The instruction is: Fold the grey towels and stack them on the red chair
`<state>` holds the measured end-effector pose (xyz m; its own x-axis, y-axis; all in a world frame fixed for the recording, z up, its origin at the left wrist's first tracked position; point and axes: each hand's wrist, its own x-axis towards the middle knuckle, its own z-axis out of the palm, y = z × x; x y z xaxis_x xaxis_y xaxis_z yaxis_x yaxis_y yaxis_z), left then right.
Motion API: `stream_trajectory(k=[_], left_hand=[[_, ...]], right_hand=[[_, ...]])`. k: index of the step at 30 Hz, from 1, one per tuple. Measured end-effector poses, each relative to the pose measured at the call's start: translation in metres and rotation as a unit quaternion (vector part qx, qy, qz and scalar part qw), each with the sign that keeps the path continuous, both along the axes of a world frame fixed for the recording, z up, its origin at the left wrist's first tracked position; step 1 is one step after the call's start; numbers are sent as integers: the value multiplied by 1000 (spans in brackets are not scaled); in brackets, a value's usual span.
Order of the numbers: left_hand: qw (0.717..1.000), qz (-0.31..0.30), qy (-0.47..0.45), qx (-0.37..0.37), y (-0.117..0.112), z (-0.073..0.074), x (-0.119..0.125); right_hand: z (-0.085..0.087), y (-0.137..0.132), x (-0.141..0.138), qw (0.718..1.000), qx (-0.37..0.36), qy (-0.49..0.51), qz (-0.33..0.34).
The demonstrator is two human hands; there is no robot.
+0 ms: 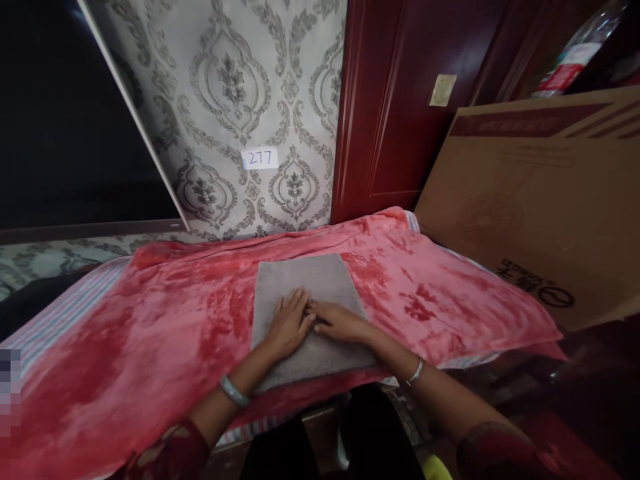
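A grey cloth (315, 272), roughly rectangular, lies flat over a red and pink plush blanket (165, 347). My left hand (290, 325) rests palm down on its middle, fingers stretched out and pointing away from me. From the right, my right hand (343, 323) lies on the same cloth, its fingers pointing left and close to the left thumb, with its own thumb apart. I see nothing held in either hand. The cloth's near edge reaches close to the blanket's front edge.
A large cardboard box (525, 200) leans at the right, with a plastic bottle (575, 63) behind it. A dark screen (75, 120) stands at the upper left. Behind the blanket are patterned wallpaper with a paper label reading 277 (260, 158) and a dark red door (400, 100).
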<state>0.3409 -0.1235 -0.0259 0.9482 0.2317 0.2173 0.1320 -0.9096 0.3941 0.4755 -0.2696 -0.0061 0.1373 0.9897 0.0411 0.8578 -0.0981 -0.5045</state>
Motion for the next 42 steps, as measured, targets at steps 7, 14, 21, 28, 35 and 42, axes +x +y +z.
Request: stream_trajectory(k=[7,14,21,28,35,42], left_hand=[[995,10,78,58,17,30,39],[990,10,81,111,43,15,43],[978,144,130,73,108,23,50],[971,200,130,25,139,11,50],[956,256,142,19,110,34,42],[991,6,103,89,-2,11,-30]], right_hand=[[4,25,0,970,17,-124,-209],[-21,26,-21,963,-16,-174,-206],[-15,25,-16,964,-28,-166,-208],[-16,26,-16,965,-31,-159,-208],[-17,23,-15,964,-17,-169,-207],[-18,22,-14,964,-11,-164,-209]])
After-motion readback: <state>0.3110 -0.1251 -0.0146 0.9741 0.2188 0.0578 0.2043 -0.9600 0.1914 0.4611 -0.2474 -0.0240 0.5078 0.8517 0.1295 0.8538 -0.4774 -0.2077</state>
